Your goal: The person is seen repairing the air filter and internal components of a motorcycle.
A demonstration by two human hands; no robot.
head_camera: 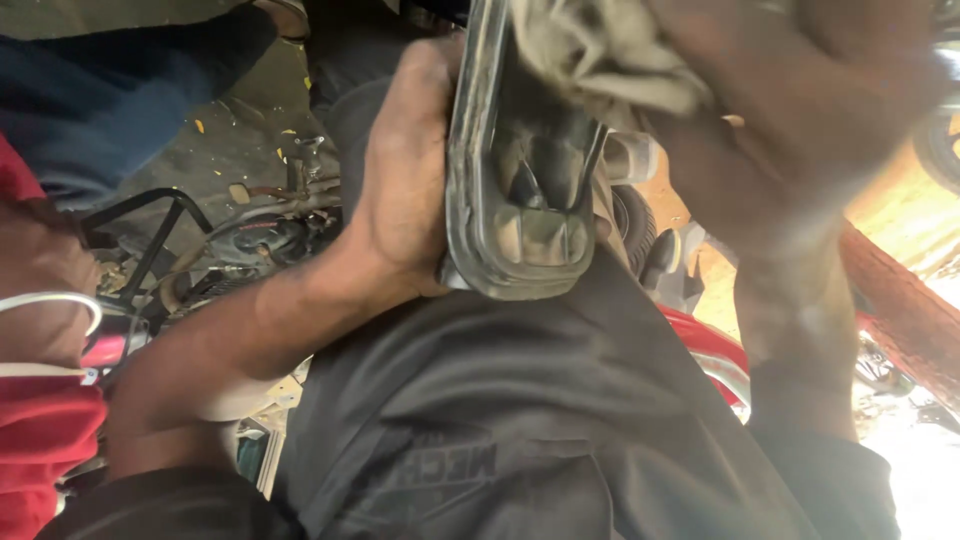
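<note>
seen from the head camera, the left hand (405,175) clasps the edge of a grimy black moulded plastic housing (525,190) held over the person's lap, while the right hand (790,110) bunches a dirty grey rag (600,50) against it. wiping likely goes best with the housing braced firmly. a red motorcycle frame (715,350) sits below.

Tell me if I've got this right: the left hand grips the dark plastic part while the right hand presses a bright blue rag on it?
Not quite. In the head view the rag under the right hand is dirty grey-beige, not blue. The left hand does grip the dark plastic part.
</note>
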